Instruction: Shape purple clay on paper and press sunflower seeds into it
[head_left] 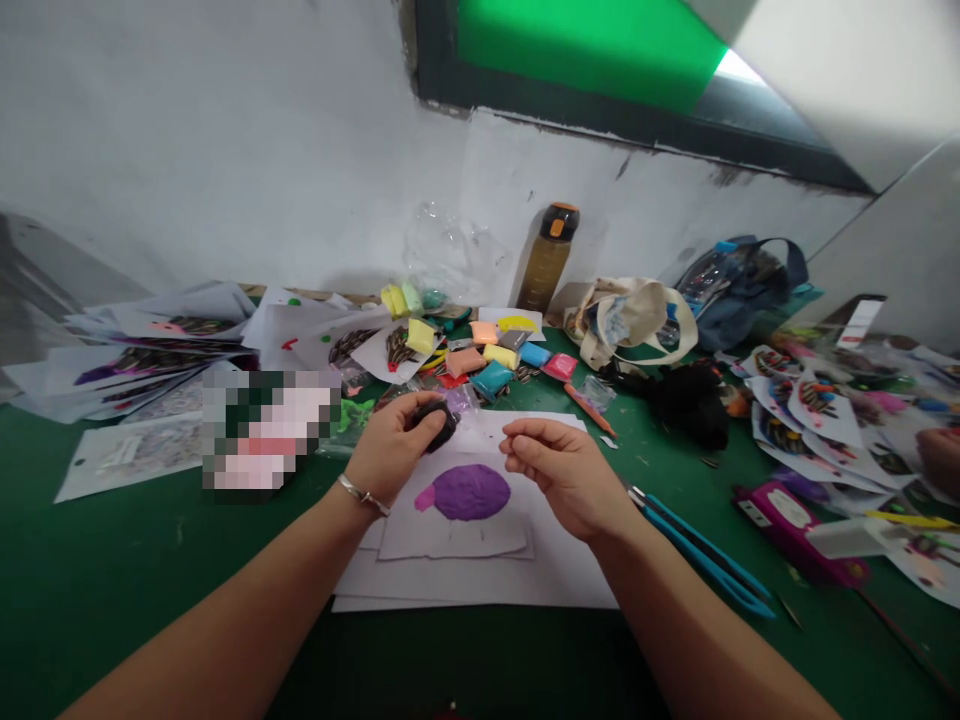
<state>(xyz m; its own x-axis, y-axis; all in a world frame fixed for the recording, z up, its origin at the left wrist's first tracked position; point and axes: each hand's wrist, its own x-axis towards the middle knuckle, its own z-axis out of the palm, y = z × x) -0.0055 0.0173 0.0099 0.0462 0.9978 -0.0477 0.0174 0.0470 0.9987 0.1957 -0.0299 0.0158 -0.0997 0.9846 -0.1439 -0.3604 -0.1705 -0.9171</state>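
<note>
Head camera view: two bare hands work above a green tabletop (pixel 112 565), the left hand (pixel 397 432) closed around a lump of black modelling clay (pixel 445 428), the right hand (pixel 559 475) with thumb and fingertips pinched together. Whether a tiny piece sits in that pinch cannot be told.

The black lump is held just beyond the far edge of a small white sheet (pixel 412 540), on which a flattened purple clay oval (pixel 476 492) bears a pink clay knob (pixel 425 498) at its left end and short drawn lines below. That sheet lies over larger white paper (pixel 574 580). Wrapped blocks of coloured clay, among them a teal packet (pixel 492 380), lie behind the hands; a blue-handled tool (pixel 705 555) rests beside the right forearm.

Handling the lump well would seem to call for small, even pinches, a light grip with the left, and dark fingertips kept off the purple surface, where black smears would likely show.

No brand or wording can be read. The white label (pixel 786 507) on a magenta case (pixel 806 545) is too small to make out, the orange-capped bottle (pixel 546 268) shows only faint marks, and pixelation masks a rectangle left of the left wrist.
</note>
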